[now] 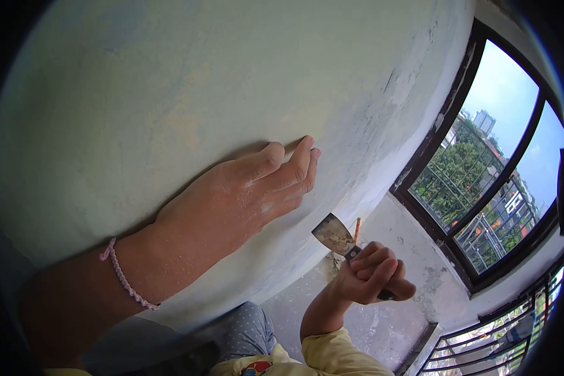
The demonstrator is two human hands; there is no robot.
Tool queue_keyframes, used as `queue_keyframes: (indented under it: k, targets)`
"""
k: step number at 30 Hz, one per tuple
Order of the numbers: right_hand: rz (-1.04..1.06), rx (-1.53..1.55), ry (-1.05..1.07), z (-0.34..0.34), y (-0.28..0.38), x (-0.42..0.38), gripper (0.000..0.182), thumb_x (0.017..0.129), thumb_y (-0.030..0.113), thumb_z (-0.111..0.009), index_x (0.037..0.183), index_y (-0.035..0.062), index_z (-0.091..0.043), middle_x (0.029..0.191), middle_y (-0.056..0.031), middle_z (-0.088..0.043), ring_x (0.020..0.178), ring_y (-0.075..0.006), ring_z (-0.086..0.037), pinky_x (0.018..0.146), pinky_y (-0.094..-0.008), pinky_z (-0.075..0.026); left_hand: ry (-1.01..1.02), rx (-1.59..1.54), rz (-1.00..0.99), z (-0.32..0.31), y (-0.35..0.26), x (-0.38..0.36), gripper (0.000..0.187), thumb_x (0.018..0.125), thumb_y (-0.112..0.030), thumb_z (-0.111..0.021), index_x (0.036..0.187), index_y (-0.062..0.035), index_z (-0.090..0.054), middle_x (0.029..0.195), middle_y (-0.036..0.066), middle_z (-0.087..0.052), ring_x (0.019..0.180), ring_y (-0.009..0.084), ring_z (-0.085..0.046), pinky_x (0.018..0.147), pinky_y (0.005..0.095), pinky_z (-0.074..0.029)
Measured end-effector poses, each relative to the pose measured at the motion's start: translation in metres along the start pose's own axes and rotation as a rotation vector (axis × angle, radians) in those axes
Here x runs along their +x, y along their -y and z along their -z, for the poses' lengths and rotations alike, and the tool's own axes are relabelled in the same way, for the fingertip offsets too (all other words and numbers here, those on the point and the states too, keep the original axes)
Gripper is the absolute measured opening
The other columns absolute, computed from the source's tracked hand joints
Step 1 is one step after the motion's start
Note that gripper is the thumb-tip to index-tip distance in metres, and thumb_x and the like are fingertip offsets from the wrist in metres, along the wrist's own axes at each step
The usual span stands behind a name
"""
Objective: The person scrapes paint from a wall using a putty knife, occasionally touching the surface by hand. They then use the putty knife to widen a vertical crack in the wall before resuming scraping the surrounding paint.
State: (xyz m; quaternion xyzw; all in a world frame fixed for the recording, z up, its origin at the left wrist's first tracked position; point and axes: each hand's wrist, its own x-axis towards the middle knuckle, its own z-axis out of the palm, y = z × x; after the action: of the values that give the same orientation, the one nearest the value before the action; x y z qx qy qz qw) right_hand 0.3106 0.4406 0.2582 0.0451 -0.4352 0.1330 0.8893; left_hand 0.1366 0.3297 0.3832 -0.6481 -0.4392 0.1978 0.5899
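Observation:
My left hand (250,182), dusted with white powder, lies against a pale, patchy wall (188,81). Its fingers stretch to the right, slightly bent, and the palm side is hidden. A braided bracelet (126,282) circles that wrist. Lower right, my right hand (376,272) is closed round the dark handle of a putty knife (335,237). The knife's blade is smeared and points up and left, apart from the wall.
A dark-framed window (464,225) on the right looks out on trees and buildings. Below it is a barred railing (501,344). A thin orange stick-like thing (358,230) shows behind the blade. My patterned trouser leg (247,332) and yellow shirt (341,357) are at the bottom.

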Motion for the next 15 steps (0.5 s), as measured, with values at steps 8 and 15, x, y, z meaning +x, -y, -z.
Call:
queue_keyframes:
  k: [8, 15]
  targets:
    - [-0.071, 0.015, -0.009, -0.019, -0.030, -0.023, 0.034, 0.096, -0.009, -0.046, 0.080, 0.0142, -0.026, 0.049, 0.0003, -0.034, 0.036, -0.0060, -0.031, 0.034, -0.0226, -0.025, 0.018, 0.037, 0.006, -0.004, -0.002, -0.002, 0.044, 0.090, -0.035, -0.059, 0.130, -0.0167, -0.055, 0.147, -0.004, -0.045, 0.138, 0.0151, -0.035, 0.106, 0.0326, -0.031]
    - [-0.100, -0.033, -0.056, -0.006, 0.000, 0.004, 0.029, 0.096, -0.006, -0.042, 0.083, 0.0155, -0.028, 0.047, 0.0024, -0.027, 0.033, -0.0044, -0.029, 0.032, -0.0208, -0.021, 0.010, 0.010, 0.002, -0.003, -0.003, -0.002, 0.046, 0.088, -0.037, -0.060, 0.129, -0.0173, -0.056, 0.146, -0.004, -0.045, 0.138, 0.0140, -0.035, 0.106, 0.0324, -0.031]
